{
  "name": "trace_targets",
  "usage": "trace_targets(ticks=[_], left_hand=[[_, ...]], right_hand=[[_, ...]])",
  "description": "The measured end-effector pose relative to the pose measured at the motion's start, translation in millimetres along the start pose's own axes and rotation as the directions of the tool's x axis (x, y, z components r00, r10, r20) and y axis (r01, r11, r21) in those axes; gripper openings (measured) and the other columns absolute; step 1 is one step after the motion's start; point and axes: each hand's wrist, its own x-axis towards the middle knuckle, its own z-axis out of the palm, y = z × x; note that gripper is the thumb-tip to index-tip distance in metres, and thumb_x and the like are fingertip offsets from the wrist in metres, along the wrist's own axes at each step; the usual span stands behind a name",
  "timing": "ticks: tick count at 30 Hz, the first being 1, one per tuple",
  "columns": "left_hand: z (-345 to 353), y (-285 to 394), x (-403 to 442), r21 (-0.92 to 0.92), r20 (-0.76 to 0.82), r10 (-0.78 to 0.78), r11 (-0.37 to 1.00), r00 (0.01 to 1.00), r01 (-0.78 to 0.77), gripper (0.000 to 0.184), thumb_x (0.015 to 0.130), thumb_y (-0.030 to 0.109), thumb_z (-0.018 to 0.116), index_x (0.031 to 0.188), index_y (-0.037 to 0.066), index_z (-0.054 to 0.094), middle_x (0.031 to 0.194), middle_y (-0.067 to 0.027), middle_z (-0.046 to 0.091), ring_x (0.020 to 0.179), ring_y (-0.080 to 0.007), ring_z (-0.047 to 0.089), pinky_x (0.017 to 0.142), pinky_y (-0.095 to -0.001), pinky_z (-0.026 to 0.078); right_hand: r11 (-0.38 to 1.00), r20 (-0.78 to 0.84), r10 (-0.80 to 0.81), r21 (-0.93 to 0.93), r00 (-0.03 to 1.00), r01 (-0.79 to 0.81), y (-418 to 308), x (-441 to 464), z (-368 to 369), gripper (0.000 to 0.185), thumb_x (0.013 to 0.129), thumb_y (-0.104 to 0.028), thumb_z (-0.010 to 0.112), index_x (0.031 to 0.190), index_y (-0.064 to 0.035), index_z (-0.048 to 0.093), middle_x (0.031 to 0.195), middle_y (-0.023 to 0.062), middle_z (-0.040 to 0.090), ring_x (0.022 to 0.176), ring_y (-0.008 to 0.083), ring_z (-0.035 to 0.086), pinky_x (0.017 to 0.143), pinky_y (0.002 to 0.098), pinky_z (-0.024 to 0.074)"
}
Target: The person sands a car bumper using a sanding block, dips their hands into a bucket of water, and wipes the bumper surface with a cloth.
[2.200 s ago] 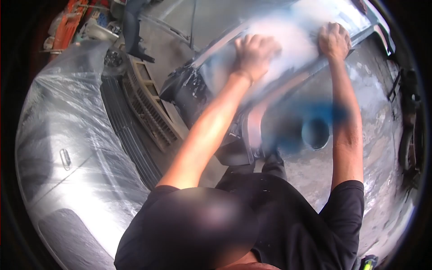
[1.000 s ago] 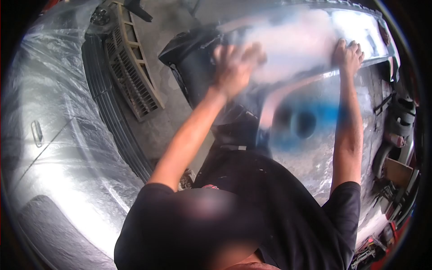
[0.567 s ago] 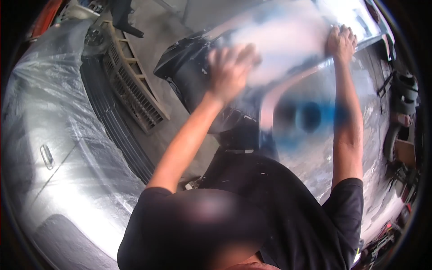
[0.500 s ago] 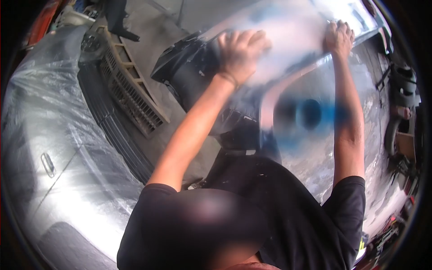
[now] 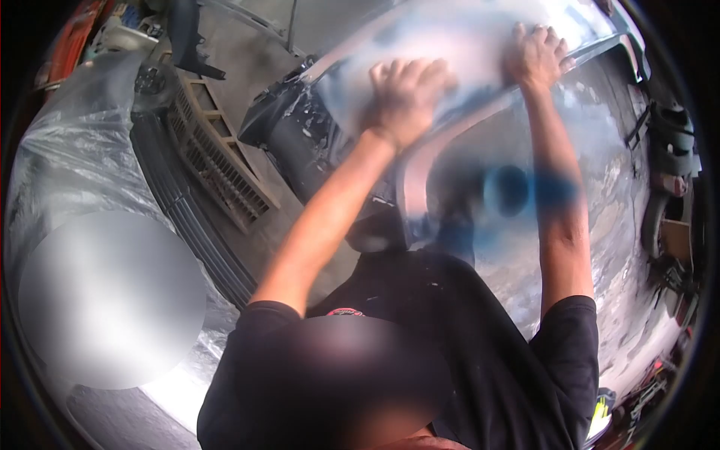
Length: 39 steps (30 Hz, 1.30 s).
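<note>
Car body panel (image 5: 480,64), patched in pale pink, white and blue-grey, spans the upper centre and upper right of the frame. Over its left part is the person's left hand (image 5: 409,101), knuckles raised, fingers bent and blurred; whether it grips anything cannot be told. Toward the panel's lower edge at upper right, the right hand (image 5: 538,56) rests open, fingers spread. A slatted grille (image 5: 217,154) lies left of centre; clear plastic sheeting (image 5: 79,161) drapes the far left.
</note>
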Motion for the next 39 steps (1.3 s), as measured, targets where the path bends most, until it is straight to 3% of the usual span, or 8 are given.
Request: trace_targets(ticks=[5, 7, 10, 18, 25, 26, 33, 39], left_hand=[[-27.7, 22.0, -41.9, 0.061, 0.011, -0.108, 0.992, 0.994, 0.107, 0.035, 0.099, 0.029, 0.074, 0.133, 0.030, 0.080, 0.139, 0.0033, 0.070, 0.121, -0.0231, 0.063, 0.110, -0.0536, 0.036], [-52.5, 27.5, -93.2, 0.163, 0.047, -0.209, 0.966, 0.977, 0.199, 0.041, 0.096, 0.028, 0.077, 0.137, 0.030, 0.079, 0.144, 0.0037, 0.070, 0.119, -0.0210, 0.062, 0.112, -0.0483, 0.033], [-67.6, 28.2, -142.5, 0.184, 0.105, -0.250, 0.956, 0.962, 0.229, 0.045, 0.092, 0.024, 0.080, 0.136, 0.028, 0.080, 0.147, 0.0011, 0.069, 0.119, -0.0214, 0.061, 0.112, -0.0463, 0.031], [27.7, 60.3, 77.0, 0.073, 0.082, 0.001, 0.997, 0.997, -0.007, 0.036, 0.100, 0.022, 0.073, 0.135, 0.021, 0.078, 0.132, -0.0037, 0.070, 0.121, -0.0294, 0.062, 0.108, -0.0498, 0.038], [24.5, 98.2, 28.5, 0.011, 0.015, -0.036, 0.999, 0.999, 0.036, 0.035, 0.100, 0.027, 0.073, 0.134, 0.022, 0.079, 0.128, -0.0044, 0.071, 0.119, -0.0305, 0.062, 0.106, -0.0517, 0.039], [24.4, 100.8, 29.3, 0.003, 0.028, -0.052, 0.999, 0.998, 0.052, 0.034, 0.101, 0.027, 0.073, 0.133, 0.023, 0.080, 0.128, -0.0055, 0.071, 0.119, -0.0312, 0.061, 0.107, -0.0525, 0.039], [88.3, 94.8, 145.8, -0.047, 0.004, -0.068, 0.997, 0.998, 0.068, 0.039, 0.098, 0.024, 0.073, 0.137, 0.024, 0.078, 0.128, -0.0056, 0.071, 0.121, -0.0331, 0.060, 0.106, -0.0552, 0.041], [71.8, 107.1, 85.0, -0.048, 0.028, 0.006, 0.999, 1.000, -0.005, 0.048, 0.095, 0.024, 0.076, 0.143, 0.029, 0.073, 0.130, -0.0090, 0.069, 0.119, -0.0353, 0.060, 0.101, -0.0564, 0.041]], right_hand=[[0.990, 0.169, -0.118, -0.052, 0.979, 0.129, -1.4, 31.4, -47.6, 0.061, 0.110, -0.055, 0.042, 0.137, -0.0086, 0.071, 0.146, 0.0244, 0.065, 0.140, 0.0460, 0.057, 0.118, 0.0631, 0.0377], [0.996, 0.157, -0.086, 0.014, 0.984, 0.085, 47.8, 69.8, -15.1, 0.052, 0.108, -0.057, 0.049, 0.137, -0.0184, 0.068, 0.147, 0.0207, 0.064, 0.140, 0.0443, 0.056, 0.120, 0.0679, 0.0336], [0.987, -0.011, -0.124, 0.102, 0.992, 0.125, 107.0, 110.8, 21.8, 0.045, 0.108, -0.052, 0.054, 0.137, -0.0206, 0.068, 0.150, 0.0179, 0.062, 0.145, 0.0444, 0.052, 0.123, 0.0556, 0.0365], [0.984, -0.070, -0.136, 0.104, 0.988, 0.142, 112.0, 116.3, 22.9, 0.045, 0.106, -0.052, 0.057, 0.137, -0.0211, 0.068, 0.151, 0.0130, 0.064, 0.148, 0.0392, 0.052, 0.126, 0.0541, 0.0337], [0.981, -0.113, -0.083, 0.166, 0.990, 0.101, 106.5, 114.3, 13.3, 0.042, 0.104, -0.046, 0.062, 0.135, -0.0184, 0.066, 0.151, 0.0126, 0.063, 0.148, 0.0372, 0.051, 0.125, 0.0523, 0.0348], [0.962, -0.281, -0.085, 0.225, 0.956, 0.152, 107.1, 115.4, 22.3, 0.036, 0.101, -0.042, 0.064, 0.123, -0.0157, 0.071, 0.138, 0.0096, 0.068, 0.138, 0.0376, 0.057, 0.118, 0.0574, 0.0396], [0.979, -0.081, -0.059, 0.189, 0.995, 0.074, 105.2, 114.0, 11.8, 0.042, 0.103, -0.044, 0.060, 0.134, -0.0161, 0.066, 0.151, 0.0130, 0.062, 0.149, 0.0360, 0.049, 0.127, 0.0511, 0.0320], [0.975, -0.040, -0.061, 0.210, 0.997, 0.068, 107.5, 115.8, 9.4, 0.042, 0.103, -0.044, 0.060, 0.133, -0.0155, 0.068, 0.153, 0.0120, 0.062, 0.151, 0.0356, 0.048, 0.127, 0.0506, 0.0318]])
